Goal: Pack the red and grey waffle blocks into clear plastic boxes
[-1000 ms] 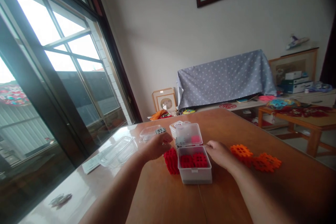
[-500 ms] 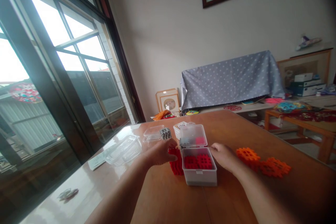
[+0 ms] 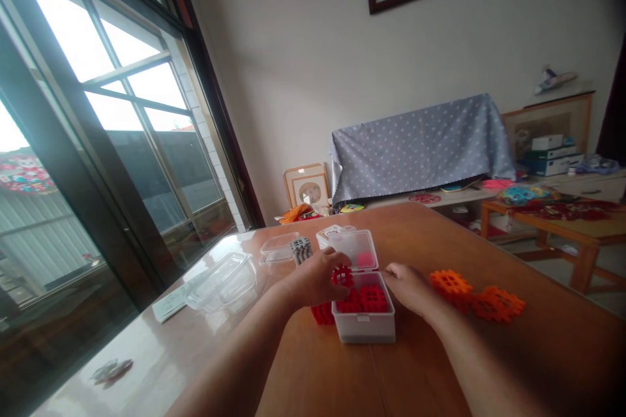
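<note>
My left hand is over the near-left corner of a clear plastic box, pinching a red waffle-shaped building block by its edge. Several red blocks lie inside the box, whose hinged clear lid stands open. A red block stack sits on the table left of the box, partly hidden by my left hand. My right hand rests at the box's right side, fingers at its rim, holding nothing. Two orange blocks lie to its right.
A grey block stack and clear plastic containers stand on the wooden table at the left, with a white box behind. A glass window runs along the table's left edge.
My left hand has moved right from the red stack to the box's corner, now with a red block in its fingers. The red stack looks smaller. My right hand has barely moved.
</note>
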Motion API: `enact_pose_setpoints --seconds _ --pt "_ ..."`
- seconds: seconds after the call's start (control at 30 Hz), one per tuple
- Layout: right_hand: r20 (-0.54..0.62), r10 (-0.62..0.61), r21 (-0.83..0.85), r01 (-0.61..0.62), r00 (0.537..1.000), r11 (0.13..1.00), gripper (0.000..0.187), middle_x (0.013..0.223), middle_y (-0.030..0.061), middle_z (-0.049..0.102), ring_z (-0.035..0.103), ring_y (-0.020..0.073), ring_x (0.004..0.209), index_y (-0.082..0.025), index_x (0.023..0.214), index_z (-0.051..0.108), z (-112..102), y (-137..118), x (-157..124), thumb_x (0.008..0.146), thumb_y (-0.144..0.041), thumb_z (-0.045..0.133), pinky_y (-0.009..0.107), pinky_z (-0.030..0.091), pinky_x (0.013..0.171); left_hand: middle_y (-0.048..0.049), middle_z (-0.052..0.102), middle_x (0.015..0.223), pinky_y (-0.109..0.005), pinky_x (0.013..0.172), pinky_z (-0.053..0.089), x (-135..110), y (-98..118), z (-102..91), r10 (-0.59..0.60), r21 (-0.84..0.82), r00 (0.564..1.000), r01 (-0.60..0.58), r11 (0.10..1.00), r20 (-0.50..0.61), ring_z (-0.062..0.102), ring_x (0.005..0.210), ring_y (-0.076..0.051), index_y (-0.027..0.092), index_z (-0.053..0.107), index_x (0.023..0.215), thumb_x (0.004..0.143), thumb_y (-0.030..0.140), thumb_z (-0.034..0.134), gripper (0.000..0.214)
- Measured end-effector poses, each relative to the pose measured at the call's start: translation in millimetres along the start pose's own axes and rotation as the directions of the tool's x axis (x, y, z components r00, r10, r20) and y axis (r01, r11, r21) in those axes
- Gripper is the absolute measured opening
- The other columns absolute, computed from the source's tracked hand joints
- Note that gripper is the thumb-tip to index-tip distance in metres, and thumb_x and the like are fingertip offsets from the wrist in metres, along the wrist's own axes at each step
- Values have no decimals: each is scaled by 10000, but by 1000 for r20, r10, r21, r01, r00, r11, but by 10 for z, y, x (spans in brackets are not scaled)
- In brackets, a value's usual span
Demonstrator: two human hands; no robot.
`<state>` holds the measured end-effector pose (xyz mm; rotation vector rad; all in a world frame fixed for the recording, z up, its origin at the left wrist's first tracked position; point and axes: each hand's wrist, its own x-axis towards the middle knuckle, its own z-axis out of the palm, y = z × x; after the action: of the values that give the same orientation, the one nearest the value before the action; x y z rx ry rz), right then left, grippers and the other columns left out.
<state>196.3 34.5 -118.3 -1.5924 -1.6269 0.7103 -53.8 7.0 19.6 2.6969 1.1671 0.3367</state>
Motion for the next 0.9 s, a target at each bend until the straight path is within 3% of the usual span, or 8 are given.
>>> enact_pose_setpoints --seconds 0.27,0.57,0.9 --pt "-7 -19 -7 19 1000 1000 373 793 44 763 643 198 726 -201 773 679 -19 -23 -7 902 -531 561 253 354 596 -55 638 1100 -294 760 533 209 94 204 54 136 988 -73 988 142 653 857 -207 241 679 1122 730 335 780 416" --pt "-2 -16 10 16 1000 1000 319 800 39 767 652 194 726 -206 782 686 -46 -57 -31 899 -475 562 255 361 599 -64 660 1111 -301 765 536 228 122 234 47 287 969 -119 950 244 670 884 -224 242 696 1118 765 395 759 390" --pt "4 -15 21 15 1000 1000 306 794 42 760 643 197 739 -198 778 681 -76 -113 -68 891 -459 567 252 357 597 -97 690 1098 -390 848 545 218 115 298 41 257 978 -94 962 207 675 961 -296 265 734 1135 717 243 786 422"
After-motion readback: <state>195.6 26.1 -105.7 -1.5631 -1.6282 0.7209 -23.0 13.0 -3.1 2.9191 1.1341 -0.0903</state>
